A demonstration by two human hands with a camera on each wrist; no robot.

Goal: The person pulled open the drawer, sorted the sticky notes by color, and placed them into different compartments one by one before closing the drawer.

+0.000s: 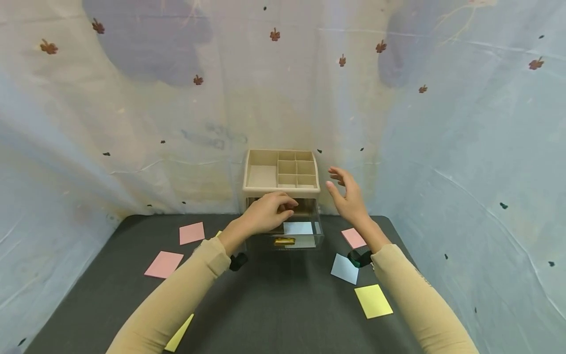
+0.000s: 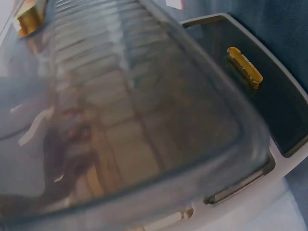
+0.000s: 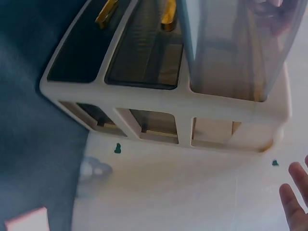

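Observation:
A cream desk organizer (image 1: 283,189) stands at the far edge of the dark table, its divided tray on top. One transparent drawer (image 1: 320,228) with a gold handle (image 1: 284,241) is pulled out; a pale blue sheet (image 1: 297,228) shows in it. My left hand (image 1: 270,211) hovers over this drawer, fingers loosely bent, thumb apart from the fingertips, nothing visible between them. Off the organizer's right side, my right hand (image 1: 349,196) is raised with spread fingers and holds nothing. In the right wrist view, its fingertips (image 3: 293,202) appear at the lower right edge.
Pink notes (image 1: 163,264) and partly covered yellow ones (image 1: 179,334) lie on the table's left. On the right are a pink note (image 1: 353,238), a blue note (image 1: 345,269) and a yellow note (image 1: 373,301). Closed lower drawers (image 3: 144,53) sit below the open one. A patterned curtain (image 1: 283,98) hangs behind.

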